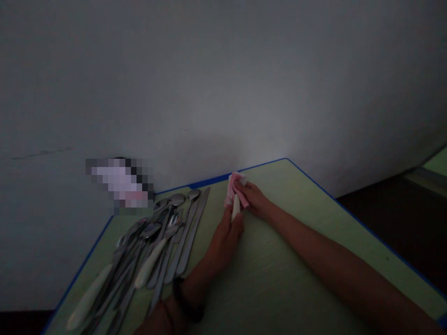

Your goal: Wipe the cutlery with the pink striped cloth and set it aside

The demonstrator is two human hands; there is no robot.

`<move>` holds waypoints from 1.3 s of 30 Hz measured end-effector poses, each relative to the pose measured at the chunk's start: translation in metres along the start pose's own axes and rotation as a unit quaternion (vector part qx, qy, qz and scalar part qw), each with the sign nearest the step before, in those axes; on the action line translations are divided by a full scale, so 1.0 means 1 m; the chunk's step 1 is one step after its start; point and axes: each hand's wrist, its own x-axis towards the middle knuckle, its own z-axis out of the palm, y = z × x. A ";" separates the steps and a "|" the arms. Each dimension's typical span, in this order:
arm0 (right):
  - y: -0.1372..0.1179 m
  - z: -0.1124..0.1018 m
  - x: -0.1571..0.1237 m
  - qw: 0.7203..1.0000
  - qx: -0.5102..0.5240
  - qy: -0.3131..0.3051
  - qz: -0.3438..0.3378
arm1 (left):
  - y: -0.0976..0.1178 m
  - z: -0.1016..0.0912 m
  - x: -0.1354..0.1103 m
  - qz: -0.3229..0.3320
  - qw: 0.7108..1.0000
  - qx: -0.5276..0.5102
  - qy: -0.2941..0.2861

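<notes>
My left hand [226, 235] is closed round a pale cream handle [236, 204] that points away from me. The far end of this piece is covered by a pink and white cloth [232, 188], so I cannot tell what kind of utensil it is. My right hand [253, 197] pinches the cloth around that covered end. Both hands are over the middle of the table, near its far edge. Left of them lies a pile of metal cutlery, with spoons [177, 200], a fork [172, 221] and table knives [193, 232]. A piece with a cream handle [152, 265] rests among them.
The pale green table [296, 242] has a blue rim and stands against a grey wall [223, 83]. Another cream handle [89, 298] lies at the near left. A blurred-out object [118, 184] is at the far left corner. Part of another green surface [436, 163] shows at right.
</notes>
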 end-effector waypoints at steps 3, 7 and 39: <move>0.002 0.001 -0.001 1.000 -0.016 0.018 -0.019 | 0.003 0.001 -0.003 0.014 0.998 0.060 0.010; 0.001 0.002 -0.003 0.999 0.000 0.043 -0.023 | 0.009 0.002 -0.004 0.039 0.993 0.110 0.006; 0.000 -0.001 -0.004 0.998 -0.046 -0.031 0.034 | 0.008 0.000 -0.003 0.022 0.985 0.153 -0.073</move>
